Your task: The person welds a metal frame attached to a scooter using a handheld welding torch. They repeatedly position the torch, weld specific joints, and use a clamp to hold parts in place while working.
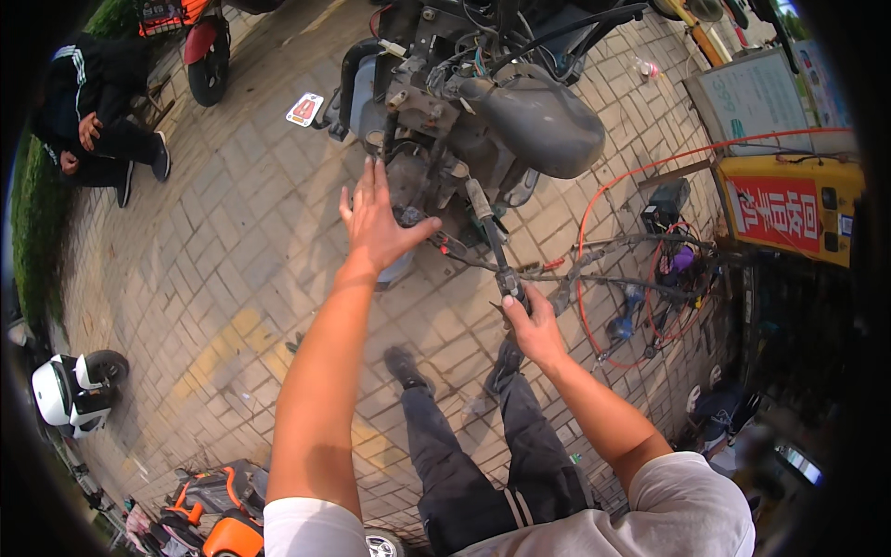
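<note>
A partly stripped dark scooter [427, 111], with exposed frame, wires and a black saddle [548, 121], fills the upper middle. My left hand [376, 223] is open, fingers extended and thumb spread, at its dirty central frame; whether the fingertips touch is unclear. My right hand [529, 325] is closed around the lower end of a dark handlebar [494, 232] with a worn pale grip at its upper end. A dark cable with red connectors [445, 251] runs between my hands.
Orange hose [582, 227], cables and blue tool [624, 320] lie right, beside a yellow signboard [761, 209]. A seated person [102, 111] is upper left. Other scooters [79, 390] stand around the brick pavement [223, 251]. Another person [724, 418] is lower right.
</note>
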Action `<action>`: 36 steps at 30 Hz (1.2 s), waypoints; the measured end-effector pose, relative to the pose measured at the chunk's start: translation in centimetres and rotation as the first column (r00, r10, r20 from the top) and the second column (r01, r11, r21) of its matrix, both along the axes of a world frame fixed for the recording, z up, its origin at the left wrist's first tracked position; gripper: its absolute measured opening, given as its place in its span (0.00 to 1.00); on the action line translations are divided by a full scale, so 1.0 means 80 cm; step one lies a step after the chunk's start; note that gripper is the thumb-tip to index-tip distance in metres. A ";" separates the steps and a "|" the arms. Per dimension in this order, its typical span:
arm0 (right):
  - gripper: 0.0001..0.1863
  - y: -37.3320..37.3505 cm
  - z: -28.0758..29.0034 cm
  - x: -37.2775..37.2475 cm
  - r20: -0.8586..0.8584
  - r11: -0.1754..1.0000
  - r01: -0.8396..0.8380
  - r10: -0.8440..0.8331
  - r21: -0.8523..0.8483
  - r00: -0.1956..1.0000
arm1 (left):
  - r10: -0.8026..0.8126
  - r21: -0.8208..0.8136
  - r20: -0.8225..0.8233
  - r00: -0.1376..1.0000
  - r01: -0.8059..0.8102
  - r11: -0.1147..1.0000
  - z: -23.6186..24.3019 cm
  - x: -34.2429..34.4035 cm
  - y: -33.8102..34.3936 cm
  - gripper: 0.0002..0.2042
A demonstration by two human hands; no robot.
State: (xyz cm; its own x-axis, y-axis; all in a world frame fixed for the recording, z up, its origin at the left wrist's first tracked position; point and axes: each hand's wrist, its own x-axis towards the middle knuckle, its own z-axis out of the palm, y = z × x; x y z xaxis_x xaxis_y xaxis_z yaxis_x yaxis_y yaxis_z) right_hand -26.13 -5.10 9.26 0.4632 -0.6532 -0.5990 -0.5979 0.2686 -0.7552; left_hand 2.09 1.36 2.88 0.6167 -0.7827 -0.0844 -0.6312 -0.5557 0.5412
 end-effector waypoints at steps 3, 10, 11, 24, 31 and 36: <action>0.29 0.022 -0.067 -0.058 -0.004 0.977 0.027 -0.029 -0.210 1.000 | -0.004 0.029 -0.007 1.000 0.004 1.000 0.004 -0.001 -0.006 0.66; 0.38 0.126 -0.225 -0.232 -0.207 0.826 -0.524 0.486 -0.209 0.849 | 0.010 0.013 0.012 1.000 -0.010 1.000 -0.010 0.004 0.005 0.62; 0.37 0.139 -0.243 -0.236 -0.268 0.816 -0.556 0.507 -0.159 0.819 | 0.007 0.006 0.023 1.000 -0.007 1.000 -0.011 0.004 0.008 0.61; 0.37 0.082 -0.262 0.011 0.072 0.811 -0.016 0.072 -0.585 0.995 | -0.046 0.010 0.148 0.988 0.045 0.999 -0.015 -0.004 0.015 0.61; 0.41 -0.100 -0.178 0.126 0.145 0.800 -0.600 0.597 -0.029 0.789 | -0.034 0.043 0.122 0.992 0.029 0.999 -0.005 -0.010 -0.007 0.61; 0.34 -0.106 -0.174 0.147 0.203 0.756 -0.643 0.615 0.120 0.762 | -0.027 0.047 0.123 0.992 0.022 0.999 -0.008 -0.006 -0.003 0.62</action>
